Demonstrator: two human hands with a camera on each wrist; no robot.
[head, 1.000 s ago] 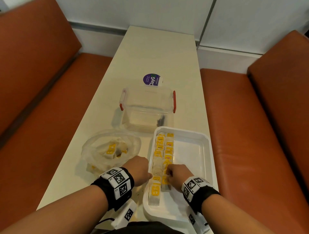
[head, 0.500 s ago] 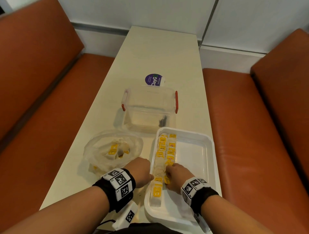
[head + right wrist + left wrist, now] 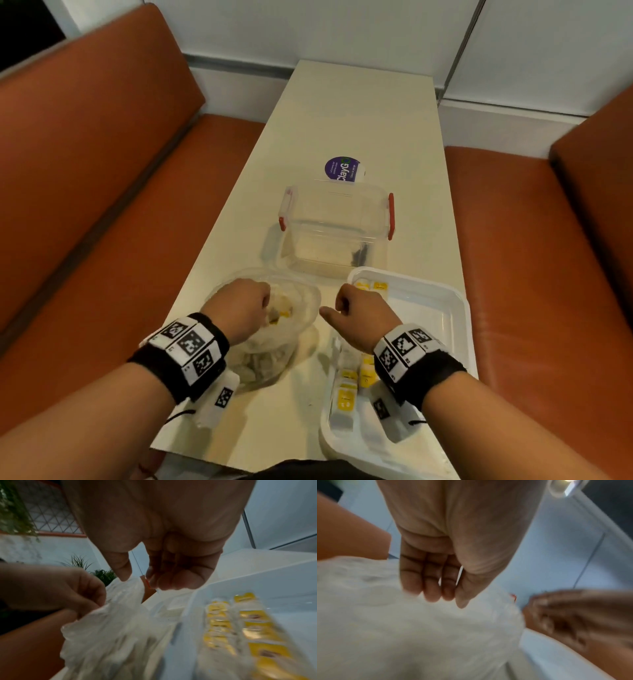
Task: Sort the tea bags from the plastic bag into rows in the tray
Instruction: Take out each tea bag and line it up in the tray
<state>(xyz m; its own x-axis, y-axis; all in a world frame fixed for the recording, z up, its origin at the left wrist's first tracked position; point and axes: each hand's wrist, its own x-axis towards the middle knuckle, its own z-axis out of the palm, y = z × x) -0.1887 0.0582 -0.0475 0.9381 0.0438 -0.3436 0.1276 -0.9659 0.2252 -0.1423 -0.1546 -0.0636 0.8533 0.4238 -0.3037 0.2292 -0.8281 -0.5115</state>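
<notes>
The clear plastic bag (image 3: 274, 346) lies on the table left of the white tray (image 3: 455, 308), with yellow-tagged tea bags (image 3: 282, 313) inside it. My left hand (image 3: 265, 301) is over the bag's mouth. In the right wrist view my left hand (image 3: 77, 591) pinches the bag's edge (image 3: 111, 622). My right hand (image 3: 342, 305) hovers between bag and tray, fingers curled, thumb pointing left, holding nothing. Two rows of tea bags (image 3: 346, 397) run along the tray's left side, partly hidden by my right wrist. The left wrist view is blurred and shows curled fingers (image 3: 447, 588) above the bag (image 3: 419, 628).
A clear container with red latches (image 3: 337, 229) stands just beyond the bag and tray. A purple round sticker (image 3: 342, 170) lies behind it. The narrow cream table (image 3: 359, 113) has orange benches to the left (image 3: 102, 205) and right (image 3: 548, 257).
Both hands have left the tea bag rows at the tray's near end. The left went over to the plastic bag and took its edge. The right rose and moved toward the bag.
</notes>
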